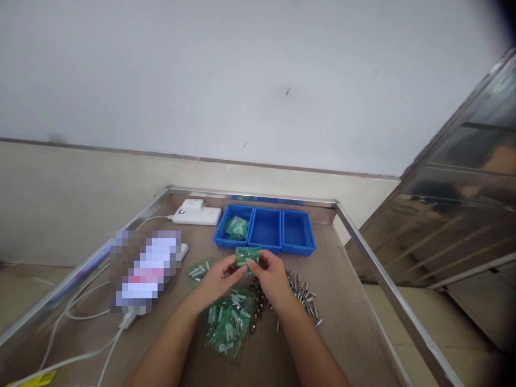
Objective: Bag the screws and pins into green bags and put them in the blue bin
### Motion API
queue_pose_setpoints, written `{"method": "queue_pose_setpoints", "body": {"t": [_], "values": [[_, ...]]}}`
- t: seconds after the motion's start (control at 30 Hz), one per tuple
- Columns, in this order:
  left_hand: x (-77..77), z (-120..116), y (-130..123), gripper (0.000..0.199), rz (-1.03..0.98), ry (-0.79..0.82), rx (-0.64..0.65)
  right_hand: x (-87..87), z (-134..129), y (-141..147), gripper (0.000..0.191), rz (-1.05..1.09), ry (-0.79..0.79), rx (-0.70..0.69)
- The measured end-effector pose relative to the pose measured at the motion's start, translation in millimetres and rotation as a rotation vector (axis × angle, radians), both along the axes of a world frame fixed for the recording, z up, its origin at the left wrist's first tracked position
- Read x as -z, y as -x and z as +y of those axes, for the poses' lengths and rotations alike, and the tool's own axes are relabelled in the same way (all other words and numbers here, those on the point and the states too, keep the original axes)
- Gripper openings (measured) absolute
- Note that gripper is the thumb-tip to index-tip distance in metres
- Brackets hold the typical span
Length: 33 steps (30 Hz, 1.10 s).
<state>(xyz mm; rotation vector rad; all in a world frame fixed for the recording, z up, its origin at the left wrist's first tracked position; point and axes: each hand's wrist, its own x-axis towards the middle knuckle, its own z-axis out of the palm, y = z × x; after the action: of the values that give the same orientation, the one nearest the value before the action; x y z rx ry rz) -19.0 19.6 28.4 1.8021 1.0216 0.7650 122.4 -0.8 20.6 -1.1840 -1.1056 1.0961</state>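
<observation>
Between my two hands, just in front of the blue bins, is a small green plastic bag (248, 254). My left hand (221, 277) pinches its left side, and my right hand (271, 273) grips its right side with the thumb across the front. What lies inside this bag is hard to make out. Below my left hand rests a larger green bag (228, 322) with several pale cylindrical pieces in it. Another green bag (199, 270) lies to the left of that hand. Loose metal pins (303, 295) are heaped beside and partly behind my right hand and wrist.
Three joined blue bins (298, 232) stand at the back; the left one holds small green bags (237, 228). A white power strip (197, 216) sits at the back left. A blurred-out phone (147, 271) and white cables (92, 317) occupy the left side. A metal rail (379, 269) edges the table.
</observation>
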Motion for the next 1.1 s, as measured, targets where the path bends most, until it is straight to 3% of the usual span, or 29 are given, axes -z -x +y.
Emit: {"method": "queue_pose_setpoints", "body": {"t": [0.13, 0.27, 0.47, 0.7, 0.83, 1.1], "values": [[-0.4, 7, 7, 0.019, 0.047, -0.25, -0.084, -7.4, 0, -5, 0.016, -0.084, -0.08, 0.045], [-6.2, 9, 12, 0.025, 0.026, -0.34, -0.118, -18.3, -4, -6, 0.023, -0.131, -0.127, 0.072], [-12.0, 5, 11, 0.017, -0.007, -0.366, -0.149, -11.8, -2, -2, 0.02, 0.103, -0.029, 0.018], [-10.1, 2, 9, 0.025, 0.04, -0.337, -0.152, 4.7, 6, 2, 0.037, 0.332, 0.068, 0.003], [-8.3, 1, 10, 0.031, 0.052, -0.265, -0.163, -0.2, 5, 2, 0.039, 0.357, 0.161, 0.041], [-15.8, -2, 11, 0.034, -0.053, -0.242, -0.1, -12.5, 1, -3, 0.021, 0.563, 0.294, -0.125]]}}
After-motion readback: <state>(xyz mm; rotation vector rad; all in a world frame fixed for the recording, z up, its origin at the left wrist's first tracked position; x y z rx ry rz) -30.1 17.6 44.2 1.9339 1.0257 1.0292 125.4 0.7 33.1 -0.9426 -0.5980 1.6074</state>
